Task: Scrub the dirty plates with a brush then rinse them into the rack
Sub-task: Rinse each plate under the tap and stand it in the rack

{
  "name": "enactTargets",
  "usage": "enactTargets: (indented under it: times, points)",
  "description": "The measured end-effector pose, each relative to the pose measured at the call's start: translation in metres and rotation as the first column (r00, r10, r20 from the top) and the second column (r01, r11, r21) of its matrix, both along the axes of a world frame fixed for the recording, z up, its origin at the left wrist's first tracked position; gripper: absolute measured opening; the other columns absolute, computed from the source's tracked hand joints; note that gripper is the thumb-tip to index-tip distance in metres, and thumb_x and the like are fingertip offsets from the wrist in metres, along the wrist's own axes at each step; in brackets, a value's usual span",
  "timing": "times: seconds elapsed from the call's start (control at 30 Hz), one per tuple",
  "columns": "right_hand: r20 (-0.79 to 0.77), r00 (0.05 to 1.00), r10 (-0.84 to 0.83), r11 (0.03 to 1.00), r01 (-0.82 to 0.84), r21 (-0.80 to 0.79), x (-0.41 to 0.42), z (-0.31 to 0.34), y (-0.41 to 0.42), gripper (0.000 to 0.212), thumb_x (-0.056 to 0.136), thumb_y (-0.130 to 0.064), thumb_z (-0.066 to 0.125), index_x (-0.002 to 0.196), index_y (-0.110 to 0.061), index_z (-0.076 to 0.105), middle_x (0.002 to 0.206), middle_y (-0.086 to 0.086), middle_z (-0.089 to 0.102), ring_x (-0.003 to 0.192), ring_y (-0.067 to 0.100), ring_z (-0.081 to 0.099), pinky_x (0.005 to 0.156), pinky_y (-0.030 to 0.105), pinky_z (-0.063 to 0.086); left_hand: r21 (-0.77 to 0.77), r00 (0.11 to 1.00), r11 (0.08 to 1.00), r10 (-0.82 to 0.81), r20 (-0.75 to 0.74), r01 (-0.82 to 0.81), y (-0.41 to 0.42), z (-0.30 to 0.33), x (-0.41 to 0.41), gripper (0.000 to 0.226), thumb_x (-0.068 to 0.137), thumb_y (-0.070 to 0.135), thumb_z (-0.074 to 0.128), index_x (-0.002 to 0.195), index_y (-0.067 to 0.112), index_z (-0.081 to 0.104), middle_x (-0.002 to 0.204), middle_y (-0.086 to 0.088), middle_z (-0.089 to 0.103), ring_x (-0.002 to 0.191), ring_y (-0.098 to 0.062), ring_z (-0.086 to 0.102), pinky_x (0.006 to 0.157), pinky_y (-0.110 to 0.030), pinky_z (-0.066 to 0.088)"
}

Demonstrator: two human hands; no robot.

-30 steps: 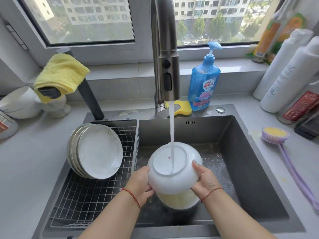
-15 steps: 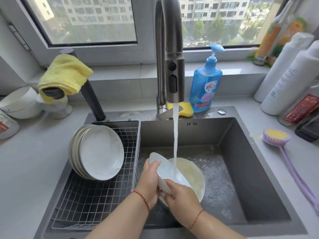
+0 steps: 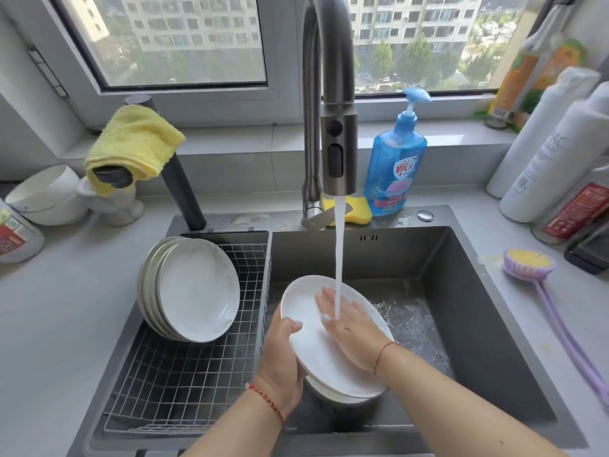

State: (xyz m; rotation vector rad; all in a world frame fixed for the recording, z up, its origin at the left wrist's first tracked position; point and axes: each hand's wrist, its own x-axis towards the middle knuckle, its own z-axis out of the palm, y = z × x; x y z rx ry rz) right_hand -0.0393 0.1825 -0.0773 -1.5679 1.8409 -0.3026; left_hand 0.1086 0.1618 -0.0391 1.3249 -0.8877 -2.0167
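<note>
A grey counter [image 3: 59, 311] runs under a big window [image 3: 184, 41], with a dark sink [image 3: 487, 311] set in it. A tall tap [image 3: 333, 94] pours a straight line of water [image 3: 338, 252] down into the sink.

Left of the held plate, a wire rack [image 3: 184, 374] sits in the sink, and a stack of clean plates [image 3: 194, 288] leans in it. Right of the hands, well apart on the counter, lies the purple brush [image 3: 530, 263]. Behind the tap stand a blue soap bottle [image 3: 395, 159] and a yellow sponge [image 3: 357, 209]. A yellow cloth [image 3: 131, 140] hangs up on the left.

The person holds one white plate [image 3: 316, 351] tilted under the water. The left hand [image 3: 283, 354] grips the plate's left rim, thumb on top and fingers hidden below. The right hand [image 3: 352, 331] lies flat and open on the plate's face, holding nothing, and the water lands on it. Another plate [image 3: 333, 395] peeks out just under the held one.

This looks like the rinse step. To do it well, the person should keep the plate tilted so the suds run off the low edge. The flat hand should rub all over, out to the rim. The left hand needs a firm hold, as wet plates are slippery. Then the plate can go left into the rack, beside the stack.
</note>
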Motion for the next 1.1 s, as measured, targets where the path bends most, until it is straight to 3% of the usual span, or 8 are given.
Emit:
enactTargets:
  times: [0.17, 0.27, 0.37, 0.43, 0.57, 0.7, 0.97, 1.1]
  points:
    - [-0.443, 0.870, 0.215, 0.976, -0.176, 0.129, -0.005, 0.004, 0.035, 0.048, 0.101, -0.014, 0.032, 0.147, -0.017, 0.021, 0.158, 0.006, 0.009, 0.147, 0.025, -0.001, 0.116, 0.057, -0.003, -0.066, 0.994, 0.993, 0.101, 0.033, -0.098, -0.006, 0.011, 0.002, 0.046, 0.075, 0.025, 0.049, 0.119, 0.023, 0.064, 0.113, -0.015, 0.069, 0.108, -0.038, 0.065, 0.067, -0.038, 0.055]
    - [-0.262, 0.953, 0.149, 0.986, -0.124, 0.108, 0.009, 0.022, 0.060, 0.039, 0.100, -0.009, 0.033, 0.138, -0.015, 0.036, 0.148, 0.006, 0.034, 0.142, 0.024, 0.021, 0.117, 0.044, 0.002, -0.123, 0.988, 0.986, 0.125, 0.090, -0.113, -0.010, 0.014, 0.002, 0.052, 0.069, 0.029, 0.048, 0.118, 0.034, 0.063, 0.116, -0.008, 0.067, 0.111, -0.033, 0.061, 0.090, -0.051, 0.054]
    - [0.110, 0.993, 0.046, 0.998, -0.041, -0.042, 0.026, 0.031, 0.074, 0.040, 0.099, -0.051, 0.031, 0.129, -0.030, 0.048, 0.134, -0.012, 0.050, 0.131, 0.010, 0.039, 0.103, 0.011, 0.018, -0.165, 0.981, 0.985, 0.086, 0.173, -0.057, -0.014, 0.014, 0.001, 0.062, 0.068, 0.034, 0.049, 0.129, 0.038, 0.056, 0.124, 0.000, 0.064, 0.118, -0.027, 0.058, 0.103, -0.056, 0.046]
    - [0.111, 0.994, 0.003, 0.980, 0.020, -0.199, 0.037, 0.025, 0.074, 0.055, 0.091, -0.060, 0.040, 0.139, -0.034, 0.043, 0.137, -0.020, 0.047, 0.129, 0.001, 0.040, 0.100, 0.000, 0.016, -0.166, 0.973, 0.986, 0.062, 0.222, -0.025, -0.016, 0.014, -0.001, 0.070, 0.063, 0.044, 0.050, 0.133, 0.042, 0.051, 0.132, 0.002, 0.060, 0.123, -0.027, 0.055, 0.106, -0.057, 0.043]
    - [0.169, 0.985, -0.018, 0.882, 0.095, -0.462, 0.050, 0.010, 0.068, 0.039, 0.086, -0.030, 0.049, 0.122, -0.028, 0.061, 0.110, -0.014, 0.069, 0.099, 0.006, 0.063, 0.089, 0.013, 0.046, -0.185, 0.948, 0.982, 0.013, 0.319, 0.049, -0.018, 0.017, -0.005, 0.074, 0.062, 0.060, 0.047, 0.135, 0.051, 0.042, 0.137, 0.009, 0.056, 0.125, -0.024, 0.053, 0.105, -0.055, 0.043]
    - [0.396, 0.903, -0.170, 0.877, 0.322, -0.358, 0.055, 0.022, 0.064, 0.014, 0.083, -0.038, 0.053, 0.089, -0.049, 0.058, 0.061, -0.025, 0.052, 0.062, 0.001, 0.046, 0.058, 0.016, 0.036, -0.212, 0.942, 0.972, -0.021, 0.334, 0.097, -0.018, 0.026, 0.001, 0.082, 0.064, 0.093, 0.036, 0.133, 0.049, 0.046, 0.127, 0.003, 0.063, 0.116, -0.026, 0.061, 0.100, -0.053, 0.049]
    - [0.690, 0.637, -0.344, 0.781, 0.602, -0.166, 0.069, 0.042, 0.052, 0.011, 0.082, -0.028, 0.064, 0.092, -0.033, 0.065, 0.083, -0.010, 0.071, 0.080, 0.004, 0.064, 0.069, 0.019, 0.052, -0.216, 0.973, 0.976, 0.053, 0.223, -0.004, -0.022, 0.034, 0.020, 0.055, 0.103, 0.053, 0.028, 0.142, 0.018, 0.044, 0.104, -0.007, 0.067, 0.095, -0.018, 0.068, 0.071, -0.027, 0.056]
    - [0.696, 0.640, -0.327, 0.741, 0.630, -0.231, 0.081, 0.055, 0.048, 0.009, 0.084, -0.031, 0.062, 0.092, -0.034, 0.065, 0.087, -0.010, 0.071, 0.082, 0.007, 0.065, 0.071, 0.021, 0.053, -0.249, 0.969, 0.969, 0.056, 0.240, 0.006, -0.026, 0.032, 0.032, 0.053, 0.105, 0.049, 0.028, 0.143, 0.017, 0.045, 0.125, -0.012, 0.062, 0.108, -0.020, 0.064, 0.091, -0.034, 0.052]
